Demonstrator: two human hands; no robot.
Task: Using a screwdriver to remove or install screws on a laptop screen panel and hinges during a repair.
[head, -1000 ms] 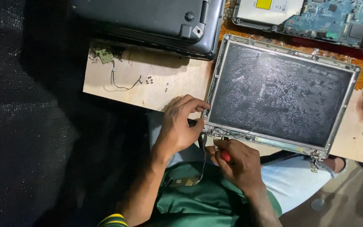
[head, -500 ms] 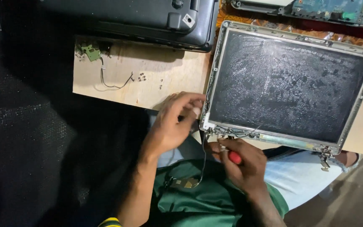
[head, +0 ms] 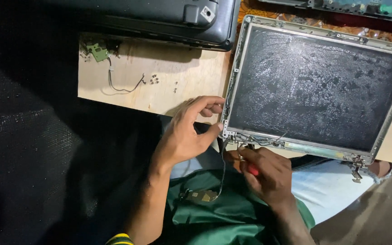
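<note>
Bare laptop screen panel (head: 318, 88) lying flat on the wooden board (head: 169, 86), just beyond both hands. Left hand (head: 189, 134) pinching its near-left corner, thumb below, fingers curled over the edge. Right hand (head: 266, 174) closed around a red-handled screwdriver (head: 252, 169), tip at the hinge. Small green circuit piece (head: 98, 51) well left.

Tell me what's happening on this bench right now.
A person is working on a bare laptop screen panel that lies on a wooden board. The left hand grips the panel's lower left corner, while the right hand holds a red-handled screwdriver at the hinge wiring just below that corner. A cable hangs down over the person's lap. A closed dark laptop base and a few loose screws sit behind.
</note>
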